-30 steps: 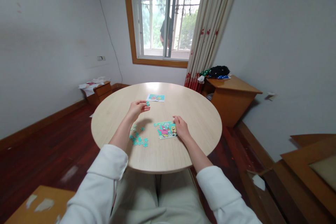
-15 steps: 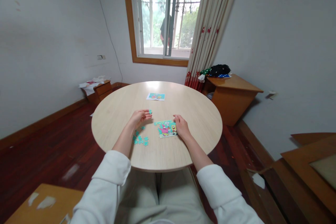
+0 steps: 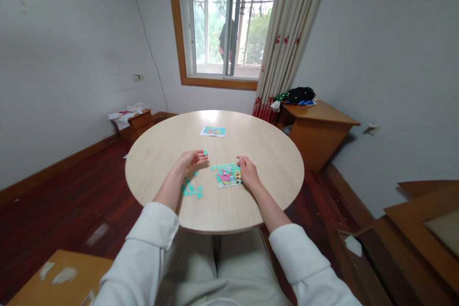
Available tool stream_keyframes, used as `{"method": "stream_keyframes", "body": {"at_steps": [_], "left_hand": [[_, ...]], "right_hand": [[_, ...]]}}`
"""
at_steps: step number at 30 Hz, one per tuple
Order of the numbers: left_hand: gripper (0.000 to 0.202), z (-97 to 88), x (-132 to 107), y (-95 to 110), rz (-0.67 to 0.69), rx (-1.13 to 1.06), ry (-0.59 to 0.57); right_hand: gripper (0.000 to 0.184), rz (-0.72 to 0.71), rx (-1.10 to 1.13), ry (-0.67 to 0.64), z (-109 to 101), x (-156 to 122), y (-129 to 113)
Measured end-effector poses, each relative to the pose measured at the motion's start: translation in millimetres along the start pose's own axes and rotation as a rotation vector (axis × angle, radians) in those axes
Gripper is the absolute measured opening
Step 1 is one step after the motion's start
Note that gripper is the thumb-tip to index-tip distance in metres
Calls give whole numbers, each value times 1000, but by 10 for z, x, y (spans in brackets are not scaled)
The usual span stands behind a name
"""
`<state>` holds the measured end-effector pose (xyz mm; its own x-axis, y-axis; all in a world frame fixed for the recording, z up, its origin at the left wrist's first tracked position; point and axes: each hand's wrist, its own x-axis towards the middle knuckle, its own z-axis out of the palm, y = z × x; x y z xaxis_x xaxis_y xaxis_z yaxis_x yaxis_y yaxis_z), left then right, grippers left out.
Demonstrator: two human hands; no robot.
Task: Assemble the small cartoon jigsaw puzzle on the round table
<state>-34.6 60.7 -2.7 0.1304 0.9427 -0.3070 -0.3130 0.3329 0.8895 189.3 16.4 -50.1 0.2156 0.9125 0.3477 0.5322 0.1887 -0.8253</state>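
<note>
Nearest the person on the round worktop (image 3: 222, 217), a scatter of loose pieces (image 3: 192, 191) lies beside the left forearm, partly hidden by it. To the right of the scatter, separated by a gap, the partly joined puzzle (image 3: 227, 176) lies flat, long axis running left to right. The right hand (image 3: 248, 171) is the nearer of the 2: it stands at the puzzle's right edge, fingers loosely bent; whether it grips or only rests there cannot be told. The left hand (image 3: 192, 160) holds 1 small teal piece (image 3: 205, 153) at its fingertips. From this piece, the puzzle lies to the right and toward the person; its upper-left corner is closest. Farther out, 1 picture sheet (image 3: 213, 131) lies flat. Beyond the worktop, the desk (image 3: 319, 136) at right carries a heap of cloth (image 3: 299, 97); the drawer unit (image 3: 140, 124) at left carries papers (image 3: 125, 114), its contents hidden.
</note>
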Motion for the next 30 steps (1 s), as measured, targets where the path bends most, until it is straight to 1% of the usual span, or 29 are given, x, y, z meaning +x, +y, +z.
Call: {"method": "stream_keyframes", "body": {"at_steps": [4,8,12,21,26,30], "left_hand": [[36,67,-57,109,11,-7,-6],[38,100,-93,211,43,-7,-10],[34,107,-88,299,96,-28,-44],[36,140,-134,427,213,22,-74],[22,135,-135,439,262,-2,-86],[13,153,-104,427,289,-58,-52]], "right_hand": [[44,6,5,-8,-15,-28,-2],[43,19,6,-12,-33,-59,-12],[43,14,-2,-7,-37,-83,12],[43,25,-6,-21,-37,-104,47],[42,20,-10,-19,-31,-97,62],[41,17,-3,-15,-24,-98,60]]}}
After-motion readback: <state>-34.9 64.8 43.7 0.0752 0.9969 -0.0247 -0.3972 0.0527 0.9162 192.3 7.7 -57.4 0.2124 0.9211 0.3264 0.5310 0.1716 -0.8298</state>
